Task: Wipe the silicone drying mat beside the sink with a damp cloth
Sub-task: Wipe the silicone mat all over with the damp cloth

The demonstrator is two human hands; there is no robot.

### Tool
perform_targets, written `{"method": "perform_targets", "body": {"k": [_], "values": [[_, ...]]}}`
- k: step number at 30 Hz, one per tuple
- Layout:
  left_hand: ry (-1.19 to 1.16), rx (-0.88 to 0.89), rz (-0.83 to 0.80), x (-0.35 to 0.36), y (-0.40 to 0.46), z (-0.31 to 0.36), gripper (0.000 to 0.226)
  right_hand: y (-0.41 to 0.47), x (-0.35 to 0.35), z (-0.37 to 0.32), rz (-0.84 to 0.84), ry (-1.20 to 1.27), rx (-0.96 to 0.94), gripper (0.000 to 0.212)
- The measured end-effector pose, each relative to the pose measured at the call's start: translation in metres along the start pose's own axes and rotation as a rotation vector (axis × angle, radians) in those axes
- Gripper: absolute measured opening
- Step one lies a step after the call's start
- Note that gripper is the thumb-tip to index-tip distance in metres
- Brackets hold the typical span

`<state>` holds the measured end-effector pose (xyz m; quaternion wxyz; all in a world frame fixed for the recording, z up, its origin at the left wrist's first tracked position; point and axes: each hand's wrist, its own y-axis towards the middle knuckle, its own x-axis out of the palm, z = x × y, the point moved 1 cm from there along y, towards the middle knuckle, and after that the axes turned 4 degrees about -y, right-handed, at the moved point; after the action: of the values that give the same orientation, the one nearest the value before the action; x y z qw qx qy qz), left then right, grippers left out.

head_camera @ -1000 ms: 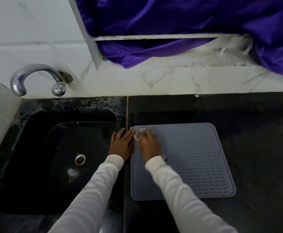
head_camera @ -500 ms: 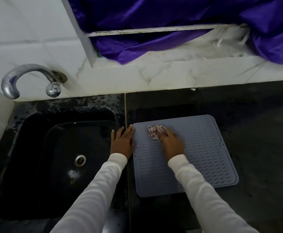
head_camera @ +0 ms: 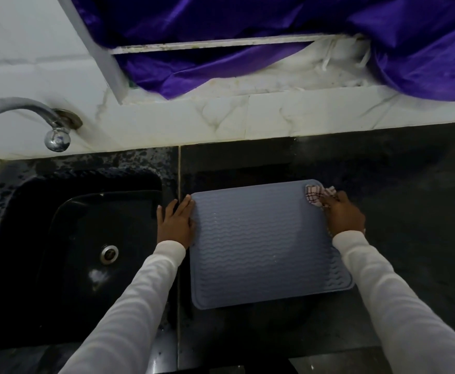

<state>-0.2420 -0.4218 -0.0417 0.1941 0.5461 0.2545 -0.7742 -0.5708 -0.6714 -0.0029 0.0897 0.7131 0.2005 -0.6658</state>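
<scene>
Grey ribbed silicone drying mat [head_camera: 264, 244] beside black sink [head_camera: 80, 255], flat-fingered left hand [head_camera: 176, 225] steadying near-sink edge; right hand [head_camera: 343, 214] gripping checked damp cloth [head_camera: 316, 197] at far right corner, nearer rows judged unwiped

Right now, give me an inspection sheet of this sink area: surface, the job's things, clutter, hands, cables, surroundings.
Surface: dark stone counter, speckled with droplets near the sink.
Job's things: grey silicone mat lies flat right of the black sink; checked cloth sits at the mat's far right corner.
Clutter: nothing seen.
Hands: left hand rests flat at the mat's left edge, fingers straight; right hand presses the cloth down, and whether its fingers curl round it cannot be told.
Cables: nothing seen.
Surroundings: chrome tap on the white marbled wall; purple sheet draped over the ledge behind.
</scene>
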Motion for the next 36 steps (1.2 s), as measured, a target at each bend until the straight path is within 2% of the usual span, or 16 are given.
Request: {"method": "perform_targets", "body": {"k": [6,9,13,15,18,21,27,31,33,36], "values": [[-0.019,0.003,-0.045,-0.001,-0.001,0.002,0.052,0.000,0.004,-0.006,-0.009,0.038,0.047,0.031],[0.022,0.052,-0.068,-0.006,-0.001,0.002,0.053,-0.002,-0.009,-0.029,0.007,0.181,0.074,0.031],[0.039,0.089,-0.022,-0.008,-0.008,0.011,0.054,-0.030,-0.028,-0.103,0.111,0.391,-0.145,0.029],[0.007,0.063,-0.051,-0.005,-0.009,0.015,0.055,-0.049,-0.026,-0.154,0.073,0.477,-0.263,0.028],[0.012,0.010,-0.083,0.003,-0.011,0.020,0.058,-0.076,0.008,-0.230,-0.029,0.373,-0.427,0.033],[0.008,0.020,-0.082,0.008,-0.015,0.019,0.058,-0.096,0.053,-0.267,-0.149,0.241,-0.374,0.039],[0.007,0.032,-0.088,0.014,-0.019,0.006,0.061,-0.094,0.071,-0.259,-0.142,0.134,-0.428,0.048],[0.027,0.090,-0.078,0.018,-0.019,-0.001,0.069,-0.085,0.063,-0.232,-0.195,0.157,-0.335,0.053],[0.075,0.135,-0.060,0.020,-0.019,-0.004,0.071,-0.080,0.059,-0.210,-0.149,0.198,-0.267,0.050],[0.120,0.160,-0.033,0.021,-0.018,-0.005,0.071,-0.069,0.058,-0.167,-0.055,0.086,-0.289,0.051]]}}
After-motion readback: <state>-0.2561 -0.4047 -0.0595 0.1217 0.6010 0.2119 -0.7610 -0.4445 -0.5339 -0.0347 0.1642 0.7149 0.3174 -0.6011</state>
